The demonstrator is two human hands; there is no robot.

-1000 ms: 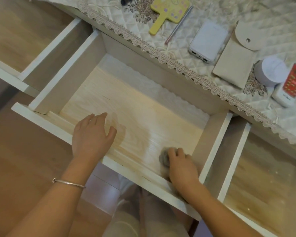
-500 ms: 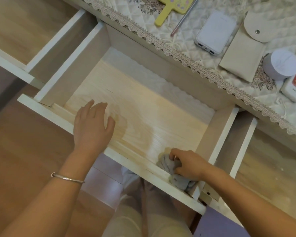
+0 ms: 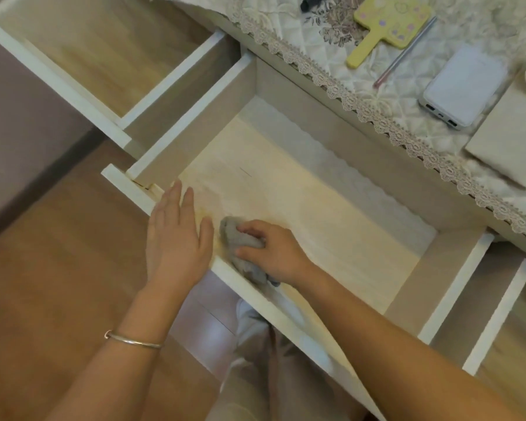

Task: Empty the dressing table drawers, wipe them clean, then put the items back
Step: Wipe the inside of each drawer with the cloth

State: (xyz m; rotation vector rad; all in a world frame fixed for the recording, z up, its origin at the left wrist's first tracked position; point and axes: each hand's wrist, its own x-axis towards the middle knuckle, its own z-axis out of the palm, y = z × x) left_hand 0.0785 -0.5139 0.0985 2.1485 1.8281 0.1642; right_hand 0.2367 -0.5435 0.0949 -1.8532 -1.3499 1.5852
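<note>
Across the middle of the head view, the centre drawer [image 3: 331,208] stands pulled out and bare, its pale floor exposed for wiping. Low and left of centre, the right hand [image 3: 274,253] is curled over a grey cloth [image 3: 240,253] bunched against the drawer floor at the near front edge, fingers closed round it, probably to press it into the corner where dust gathers. Just beside it, the left hand [image 3: 176,238] lies flat and spread on the front panel [image 3: 249,287], grasping nothing, apparently to steady the drawer against the rubbing. A bangle [image 3: 134,341] circles that wrist. Toward the upper right, the removed items wait on the quilted cover [image 3: 377,86]: a yellow hand mirror [image 3: 389,22], a pen [image 3: 407,50], a white power bank [image 3: 465,86] and a beige pouch [image 3: 507,138], kept clear of the wet work. Side drawers [image 3: 97,50] at upper left and lower right are open too.
</note>
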